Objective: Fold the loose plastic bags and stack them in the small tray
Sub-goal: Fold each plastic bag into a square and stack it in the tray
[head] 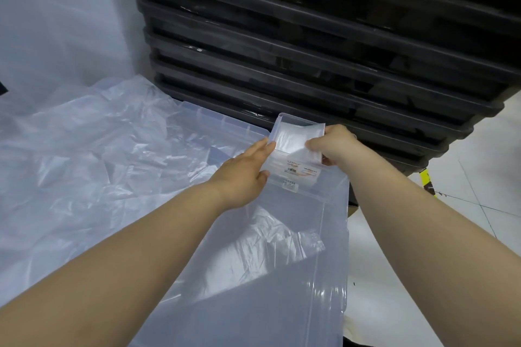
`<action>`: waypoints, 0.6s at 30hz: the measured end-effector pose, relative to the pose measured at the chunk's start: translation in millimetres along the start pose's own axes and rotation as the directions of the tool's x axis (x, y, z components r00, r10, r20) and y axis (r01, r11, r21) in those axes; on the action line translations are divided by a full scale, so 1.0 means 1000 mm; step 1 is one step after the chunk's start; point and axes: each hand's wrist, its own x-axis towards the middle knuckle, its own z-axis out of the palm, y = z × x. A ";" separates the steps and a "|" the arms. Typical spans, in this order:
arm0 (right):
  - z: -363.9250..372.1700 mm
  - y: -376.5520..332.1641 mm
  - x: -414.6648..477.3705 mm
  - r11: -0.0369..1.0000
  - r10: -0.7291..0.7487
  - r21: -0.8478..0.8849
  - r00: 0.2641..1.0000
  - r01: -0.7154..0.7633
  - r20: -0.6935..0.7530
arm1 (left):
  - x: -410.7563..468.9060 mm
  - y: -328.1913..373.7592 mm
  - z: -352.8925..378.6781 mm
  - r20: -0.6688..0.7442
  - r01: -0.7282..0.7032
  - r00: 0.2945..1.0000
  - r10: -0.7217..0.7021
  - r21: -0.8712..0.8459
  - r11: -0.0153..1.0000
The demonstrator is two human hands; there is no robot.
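Storeroom or packing area — stacked black trays (310,45), clear plastic bin (324,276), tiled floor (485,177).

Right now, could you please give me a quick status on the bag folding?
Left grip open, flat on the left wall of the small tray. Right grip pinching the folded bag in it. Loose bags piled left; nothing blocking.

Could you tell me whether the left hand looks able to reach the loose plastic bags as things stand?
Probably yes. The left hand lies with straight fingers against the small tray, and the loose plastic bags lie uncovered just to its left with nothing between, while the right hand pinches the folded bag.
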 end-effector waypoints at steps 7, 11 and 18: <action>-0.015 0.001 0.002 0.938 -0.175 -0.311 0.984 0.156 -0.034 | 0.000 0.000 0.000 0.001 -0.005 1.000 0.005 -0.013 1.000; -0.022 0.001 0.003 0.882 -0.199 -0.440 0.980 0.167 -0.028 | -0.001 0.001 0.000 0.002 -0.001 1.000 0.002 -0.024 1.000; -0.017 0.001 0.003 0.966 -0.081 -0.239 0.992 0.101 0.093 | -0.001 0.001 0.001 0.005 0.005 1.000 -0.005 -0.043 0.999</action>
